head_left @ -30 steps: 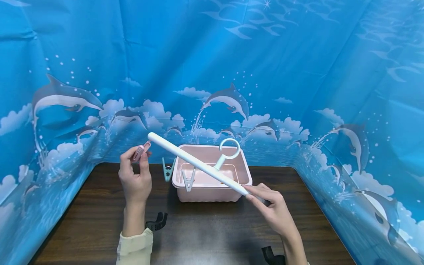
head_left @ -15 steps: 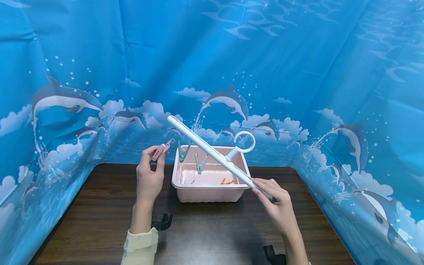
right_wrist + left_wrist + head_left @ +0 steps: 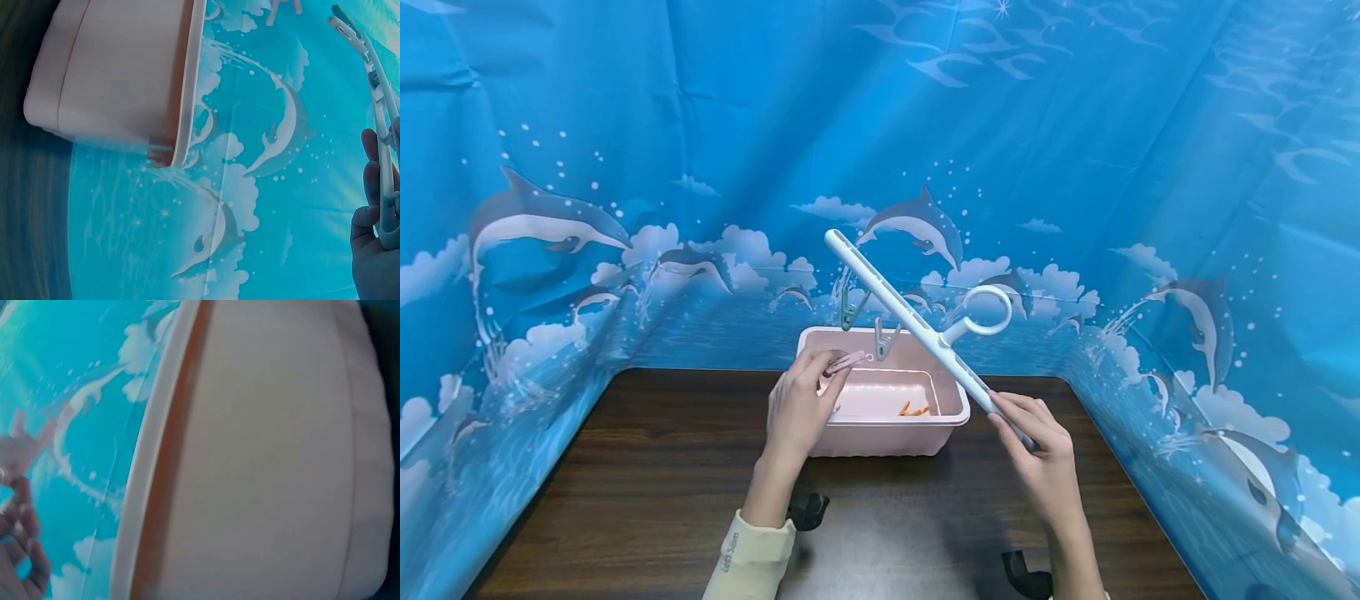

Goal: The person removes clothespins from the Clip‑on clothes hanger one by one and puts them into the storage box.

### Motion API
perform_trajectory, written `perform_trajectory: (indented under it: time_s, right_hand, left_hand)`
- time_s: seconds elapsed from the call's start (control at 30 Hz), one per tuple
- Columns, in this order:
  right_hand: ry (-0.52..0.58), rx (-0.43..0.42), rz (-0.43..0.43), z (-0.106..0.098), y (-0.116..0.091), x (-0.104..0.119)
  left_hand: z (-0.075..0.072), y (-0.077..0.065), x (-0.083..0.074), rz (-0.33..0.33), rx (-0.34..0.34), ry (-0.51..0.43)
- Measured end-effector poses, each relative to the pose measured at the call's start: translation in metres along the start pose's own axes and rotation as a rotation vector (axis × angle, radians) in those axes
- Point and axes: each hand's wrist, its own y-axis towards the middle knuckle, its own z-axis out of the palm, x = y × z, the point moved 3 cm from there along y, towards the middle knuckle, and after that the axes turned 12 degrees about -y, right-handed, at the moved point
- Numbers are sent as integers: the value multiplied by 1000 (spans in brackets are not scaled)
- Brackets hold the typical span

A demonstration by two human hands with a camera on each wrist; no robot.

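Observation:
In the head view my left hand (image 3: pixel 796 407) pinches a pink clothespin (image 3: pixel 847 361) with a small hook at its end, over the left part of a pink plastic bin. My right hand (image 3: pixel 1037 437) grips the lower right end of a pale blue hanger bar (image 3: pixel 917 321), tilted up to the left. A ring hook (image 3: pixel 988 310) stands out from the bar's middle. Below its upper half hang a green clothespin (image 3: pixel 850 312) and a grey clothespin (image 3: pixel 885 342). Fingers of the right hand (image 3: pixel 375 253) wrap the bar in the right wrist view.
The pink bin (image 3: pixel 880 439) stands on a dark wooden table (image 3: pixel 647 467), with several small orange pieces (image 3: pixel 913 410) inside. A blue dolphin-print curtain (image 3: pixel 760 150) surrounds the back and sides. Black straps (image 3: pixel 808 512) are at the wrists.
My left hand has carried the pink clothespin rightward to above the bin. The right hand has moved slightly right, and the bar tilts more steeply, its left end higher.

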Motion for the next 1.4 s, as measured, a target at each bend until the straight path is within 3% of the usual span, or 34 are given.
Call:
perform_trajectory:
  time_s: [0.27,0.5,0.6,0.77,1.1,1.4]
  right_hand:
    - [-39,21,60,-3,1,-4]
    - [-45,-9,60,-5,1,-7]
    - [-53,-21,63,-6,2,-8]
    - [-59,-40,68,-8,2,-8]
    - [-49,-37,68,-7,1,-12]
    - [-25,-53,46,-8,0,-11]
  left_hand:
    - [23,-5,-3,-80,54,114]
    - [33,-7,-2,-120,176,186]
    - [35,-8,-2,-104,169,244]
    - [39,-10,0,-64,91,328]
    - [48,-11,3,-106,100,193]
    - [35,-8,-11,-133,62,46]
